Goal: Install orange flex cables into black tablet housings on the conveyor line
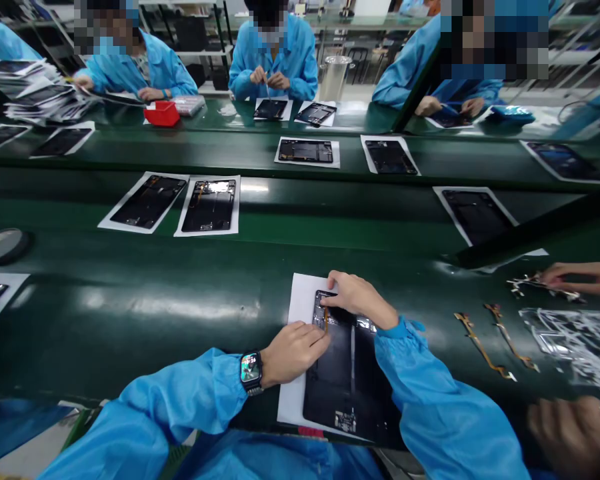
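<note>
A black tablet housing (337,383) lies on a white sheet (300,303) in front of me, a thin strip running down its middle and a small board near its lower edge. Along its upper left side runs a narrow orange flex cable (326,320). My left hand (296,350), with a watch on the wrist, is closed at the cable's lower part, fingertips pressed together. At the cable's upper end, my right hand (359,297) is bent over the housing's top edge with thumb and fingers curled in; its fingertips are partly hidden.
Two loose flex cables (485,347) lie to the right, beside a clear plastic bag of parts (575,347). A co-worker's hand (585,277) handles more cables there. A slanted green post (535,227) crosses the right side. Several tablet housings (210,205) rest on sheets farther back.
</note>
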Demonstrator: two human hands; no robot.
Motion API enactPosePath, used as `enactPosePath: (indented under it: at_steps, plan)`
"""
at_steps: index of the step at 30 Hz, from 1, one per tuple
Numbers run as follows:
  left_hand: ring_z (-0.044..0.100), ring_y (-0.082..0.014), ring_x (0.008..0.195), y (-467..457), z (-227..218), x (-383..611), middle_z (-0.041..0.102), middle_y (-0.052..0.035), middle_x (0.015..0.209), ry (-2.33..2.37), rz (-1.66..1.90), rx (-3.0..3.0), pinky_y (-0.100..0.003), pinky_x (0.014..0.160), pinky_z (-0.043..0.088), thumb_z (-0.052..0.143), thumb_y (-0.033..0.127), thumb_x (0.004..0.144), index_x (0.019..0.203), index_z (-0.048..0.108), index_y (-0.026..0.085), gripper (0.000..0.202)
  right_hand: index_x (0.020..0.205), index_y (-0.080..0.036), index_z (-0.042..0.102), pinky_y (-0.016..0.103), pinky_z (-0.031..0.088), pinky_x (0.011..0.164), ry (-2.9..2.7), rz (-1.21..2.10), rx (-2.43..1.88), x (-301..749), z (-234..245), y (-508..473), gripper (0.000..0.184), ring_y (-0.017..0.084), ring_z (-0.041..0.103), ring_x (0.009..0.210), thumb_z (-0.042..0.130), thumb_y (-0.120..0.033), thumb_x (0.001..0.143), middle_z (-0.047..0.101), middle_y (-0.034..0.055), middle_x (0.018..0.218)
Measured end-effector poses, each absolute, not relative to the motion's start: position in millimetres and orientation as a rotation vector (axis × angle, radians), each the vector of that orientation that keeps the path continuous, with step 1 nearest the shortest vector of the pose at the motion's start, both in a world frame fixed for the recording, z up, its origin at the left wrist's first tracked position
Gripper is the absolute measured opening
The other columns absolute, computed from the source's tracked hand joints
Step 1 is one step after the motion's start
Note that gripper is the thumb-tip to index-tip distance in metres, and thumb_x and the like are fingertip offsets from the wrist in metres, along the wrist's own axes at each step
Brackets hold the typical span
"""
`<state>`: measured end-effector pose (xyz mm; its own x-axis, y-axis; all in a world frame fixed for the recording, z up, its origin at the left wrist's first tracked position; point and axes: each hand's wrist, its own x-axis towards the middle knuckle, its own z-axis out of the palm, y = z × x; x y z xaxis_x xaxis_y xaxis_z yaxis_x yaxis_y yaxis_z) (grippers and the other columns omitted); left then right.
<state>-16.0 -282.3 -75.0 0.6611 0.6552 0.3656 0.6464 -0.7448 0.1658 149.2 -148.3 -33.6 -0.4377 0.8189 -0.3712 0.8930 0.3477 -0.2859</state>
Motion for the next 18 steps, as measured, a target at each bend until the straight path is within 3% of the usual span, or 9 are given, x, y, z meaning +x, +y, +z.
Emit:
enactPosePath:
  at_steps: [4,9,18]
  plan:
    - [0.063,-0.0182,0.098,-282,-75,-18,0.067,-0.0082,0.1,1.127,0.678,2.835,-0.03,0.08,0.051,0.041,0.014,0.099,0.108,0.06,0.012,0.02,0.097,-0.025,0.054,0.027,0.027,0.056,2.527,-0.614,1.586,155,-37,-157,0.027,0.022,0.063,0.082,0.071,-0.04,0.082,0.068,0.0011,0.083]
    - [0.058,-0.0215,0.113,-282,-77,-18,0.064,-0.0099,0.119,1.176,0.813,2.812,-0.033,0.092,0.051,0.045,0.014,0.098,0.107,0.062,0.012,0.019,0.097,-0.023,0.054,0.027,0.03,0.058,2.712,-0.539,1.545,162,-46,-166,0.022,0.02,0.064,0.081,0.066,-0.038,0.087,0.069,0.0015,0.091]
    - [0.06,-0.0209,0.116,-284,-81,-19,0.068,-0.0098,0.117,1.141,0.83,2.8,-0.034,0.091,0.053,0.044,0.013,0.098,0.108,0.063,0.01,0.022,0.101,-0.024,0.053,0.027,0.03,0.056,2.705,-0.611,1.599,167,-50,-169,0.023,0.018,0.061,0.074,0.065,-0.038,0.088,0.067,0.0013,0.094]
